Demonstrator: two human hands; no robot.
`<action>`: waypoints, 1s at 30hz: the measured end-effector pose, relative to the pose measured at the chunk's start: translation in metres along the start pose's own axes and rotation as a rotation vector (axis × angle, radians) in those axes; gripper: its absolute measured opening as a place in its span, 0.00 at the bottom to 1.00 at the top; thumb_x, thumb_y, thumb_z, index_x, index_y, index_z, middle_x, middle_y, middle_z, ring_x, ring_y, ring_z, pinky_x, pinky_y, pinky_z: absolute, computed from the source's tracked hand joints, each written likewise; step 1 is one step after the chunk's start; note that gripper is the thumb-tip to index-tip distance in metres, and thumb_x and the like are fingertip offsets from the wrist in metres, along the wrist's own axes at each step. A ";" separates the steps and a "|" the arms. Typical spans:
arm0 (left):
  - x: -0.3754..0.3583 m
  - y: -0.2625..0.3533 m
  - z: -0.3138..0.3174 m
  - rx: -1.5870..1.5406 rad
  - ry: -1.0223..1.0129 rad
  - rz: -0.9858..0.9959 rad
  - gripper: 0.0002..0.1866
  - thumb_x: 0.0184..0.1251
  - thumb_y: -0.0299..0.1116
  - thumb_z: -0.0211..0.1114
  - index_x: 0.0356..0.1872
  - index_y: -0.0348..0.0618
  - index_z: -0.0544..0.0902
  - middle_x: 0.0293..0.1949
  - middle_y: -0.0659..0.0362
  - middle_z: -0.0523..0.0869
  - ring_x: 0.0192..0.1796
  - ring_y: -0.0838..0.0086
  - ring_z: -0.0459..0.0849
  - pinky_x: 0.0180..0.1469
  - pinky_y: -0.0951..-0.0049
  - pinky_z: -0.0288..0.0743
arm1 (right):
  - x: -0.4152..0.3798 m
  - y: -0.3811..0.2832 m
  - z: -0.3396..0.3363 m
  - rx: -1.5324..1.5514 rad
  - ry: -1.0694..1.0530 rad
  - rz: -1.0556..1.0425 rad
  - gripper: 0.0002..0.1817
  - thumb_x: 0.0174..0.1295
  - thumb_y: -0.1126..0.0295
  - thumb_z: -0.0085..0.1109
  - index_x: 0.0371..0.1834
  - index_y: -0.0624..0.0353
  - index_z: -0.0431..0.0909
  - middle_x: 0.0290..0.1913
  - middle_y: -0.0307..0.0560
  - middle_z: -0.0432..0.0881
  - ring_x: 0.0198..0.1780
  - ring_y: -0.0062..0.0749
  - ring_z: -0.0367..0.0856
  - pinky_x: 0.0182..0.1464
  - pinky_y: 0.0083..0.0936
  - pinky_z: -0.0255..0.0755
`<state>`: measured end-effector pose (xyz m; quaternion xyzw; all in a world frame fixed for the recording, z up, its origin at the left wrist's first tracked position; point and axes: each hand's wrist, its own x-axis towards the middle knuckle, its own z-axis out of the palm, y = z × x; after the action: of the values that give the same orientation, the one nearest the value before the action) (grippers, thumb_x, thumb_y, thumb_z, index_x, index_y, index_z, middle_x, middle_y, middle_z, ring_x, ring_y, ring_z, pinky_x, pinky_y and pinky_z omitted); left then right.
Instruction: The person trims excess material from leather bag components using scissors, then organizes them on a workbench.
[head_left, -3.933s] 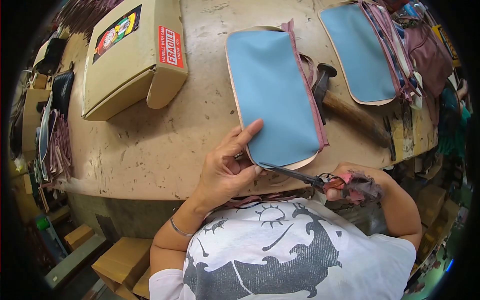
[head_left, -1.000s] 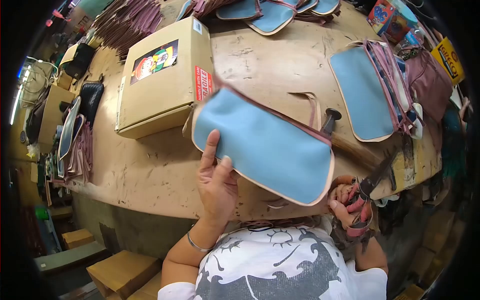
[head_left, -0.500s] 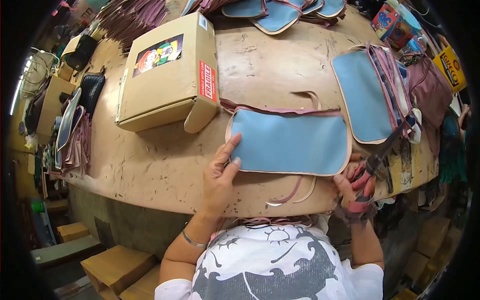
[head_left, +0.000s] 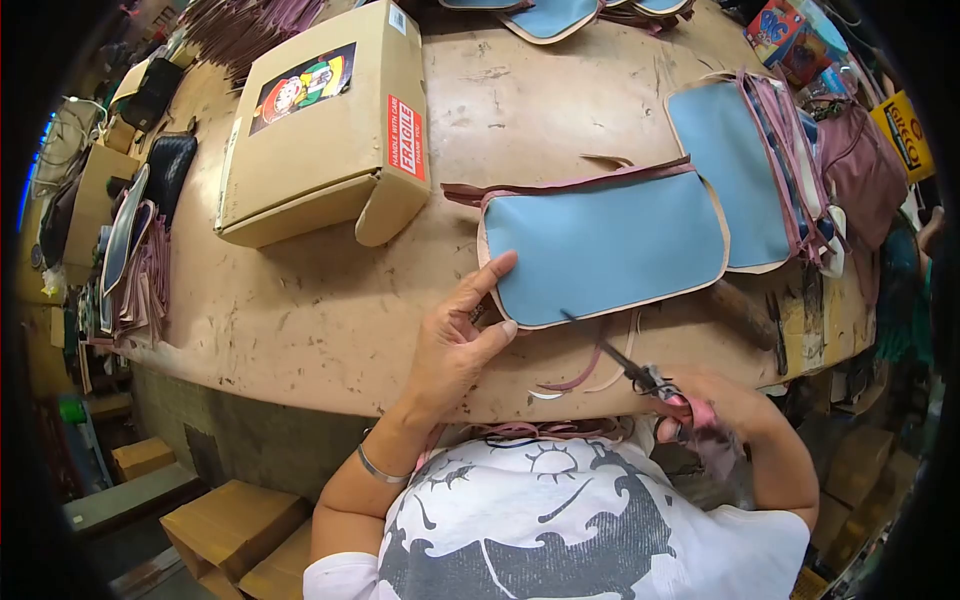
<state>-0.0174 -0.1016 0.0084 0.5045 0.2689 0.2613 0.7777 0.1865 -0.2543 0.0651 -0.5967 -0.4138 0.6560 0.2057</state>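
A blue panel [head_left: 610, 250] with a pale edge and a maroon strip along its top lies tilted over the table, its right end overlapping another blue piece. My left hand [head_left: 465, 325] pinches its lower left corner, thumb on top and the other fingers partly hidden beneath. Below the panel's right half, my right hand [head_left: 705, 400] is closed round the pink-wrapped handles of dark scissors [head_left: 635, 372], whose blades point up and left toward the panel's lower edge. Thin trimmed strips [head_left: 585, 372] lie between the hands.
A cardboard box [head_left: 300, 140] with a red label stands on the table [head_left: 300, 320] at the left. More blue pieces [head_left: 725, 170] with maroon strips are stacked at the right, near a wooden handle [head_left: 742, 312]. Stacked pieces [head_left: 140, 275] lie at the far left.
The panel has moved right and tilted up at its right end. My right hand has let go of the panel's lower right corner, and the scissors now point up and left.
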 end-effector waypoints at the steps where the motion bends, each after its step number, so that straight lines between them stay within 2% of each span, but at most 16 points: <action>1: 0.000 -0.001 0.000 -0.006 0.008 -0.007 0.29 0.46 0.13 0.52 0.55 0.36 0.63 0.55 0.56 0.63 0.57 0.75 0.61 0.55 0.78 0.61 | 0.000 -0.003 -0.003 0.153 0.011 0.159 0.18 0.57 0.56 0.42 0.33 0.63 0.68 0.25 0.39 0.71 0.22 0.19 0.66 0.22 0.17 0.64; 3: 0.000 -0.003 -0.001 0.016 0.007 0.027 0.29 0.46 0.13 0.53 0.55 0.36 0.63 0.55 0.56 0.63 0.58 0.74 0.60 0.55 0.78 0.61 | -0.003 -0.007 -0.009 0.456 0.035 0.474 0.20 0.55 0.53 0.45 0.32 0.62 0.69 0.24 0.38 0.71 0.23 0.18 0.67 0.22 0.16 0.63; 5: 0.001 -0.006 -0.001 0.035 0.008 0.054 0.30 0.45 0.12 0.53 0.55 0.36 0.63 0.55 0.56 0.63 0.58 0.74 0.60 0.55 0.77 0.62 | 0.002 0.009 -0.019 0.504 -0.040 0.390 0.12 0.43 0.63 0.56 0.27 0.56 0.68 0.23 0.32 0.69 0.19 0.15 0.69 0.19 0.13 0.62; 7: 0.003 -0.007 -0.001 0.050 0.012 0.075 0.30 0.45 0.12 0.54 0.55 0.36 0.62 0.56 0.55 0.62 0.57 0.74 0.61 0.54 0.76 0.64 | 0.014 0.004 -0.033 0.086 -0.194 0.450 0.13 0.44 0.60 0.56 0.26 0.56 0.68 0.21 0.32 0.69 0.18 0.15 0.69 0.19 0.12 0.61; 11: 0.003 -0.001 0.003 -0.034 -0.003 0.062 0.30 0.45 0.11 0.52 0.55 0.36 0.62 0.55 0.55 0.61 0.55 0.73 0.63 0.51 0.73 0.70 | 0.016 -0.001 -0.035 0.044 -0.188 0.303 0.27 0.46 0.48 0.55 0.39 0.62 0.72 0.13 0.38 0.69 0.15 0.20 0.68 0.16 0.16 0.60; 14: 0.005 -0.001 0.001 -0.028 -0.023 0.077 0.29 0.46 0.10 0.51 0.55 0.35 0.62 0.54 0.56 0.61 0.54 0.73 0.65 0.50 0.73 0.72 | 0.021 0.000 -0.041 0.036 -0.217 0.314 0.28 0.47 0.48 0.54 0.41 0.62 0.72 0.12 0.38 0.69 0.14 0.18 0.67 0.15 0.14 0.59; 17: 0.005 -0.001 0.001 -0.050 -0.015 0.062 0.29 0.46 0.10 0.51 0.55 0.36 0.62 0.53 0.56 0.62 0.54 0.72 0.65 0.49 0.74 0.73 | 0.028 0.005 -0.047 0.037 -0.274 0.336 0.25 0.49 0.48 0.53 0.39 0.61 0.72 0.11 0.37 0.68 0.13 0.17 0.65 0.14 0.14 0.58; 20: 0.006 -0.003 -0.001 -0.047 -0.004 0.047 0.30 0.45 0.11 0.52 0.55 0.34 0.61 0.53 0.54 0.63 0.52 0.72 0.68 0.48 0.73 0.73 | 0.032 -0.013 -0.047 -0.107 -0.315 0.293 0.22 0.51 0.49 0.50 0.33 0.59 0.72 0.11 0.36 0.68 0.13 0.16 0.65 0.14 0.14 0.58; 23: 0.007 -0.003 0.000 -0.017 0.018 0.066 0.30 0.45 0.12 0.54 0.55 0.29 0.59 0.52 0.49 0.66 0.49 0.70 0.72 0.46 0.72 0.74 | 0.032 -0.014 -0.044 0.110 -0.247 0.256 0.20 0.52 0.49 0.50 0.27 0.57 0.71 0.12 0.34 0.67 0.12 0.15 0.63 0.13 0.13 0.57; 26: 0.007 -0.002 0.001 -0.018 0.014 0.061 0.30 0.45 0.12 0.54 0.55 0.29 0.59 0.52 0.50 0.66 0.49 0.71 0.72 0.46 0.73 0.74 | 0.041 -0.011 -0.048 0.097 -0.302 0.286 0.19 0.52 0.50 0.51 0.27 0.57 0.71 0.13 0.32 0.67 0.12 0.13 0.63 0.13 0.13 0.57; 30: 0.007 -0.002 0.000 0.000 0.005 0.053 0.30 0.45 0.12 0.54 0.55 0.30 0.59 0.53 0.50 0.65 0.49 0.71 0.72 0.46 0.73 0.74 | 0.041 -0.020 -0.048 0.076 -0.261 0.306 0.18 0.51 0.52 0.53 0.32 0.57 0.73 0.14 0.32 0.68 0.14 0.13 0.64 0.14 0.12 0.57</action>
<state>-0.0115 -0.0977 0.0052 0.5109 0.2573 0.2830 0.7699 0.2192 -0.1971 0.0581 -0.5544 -0.3164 0.7665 0.0707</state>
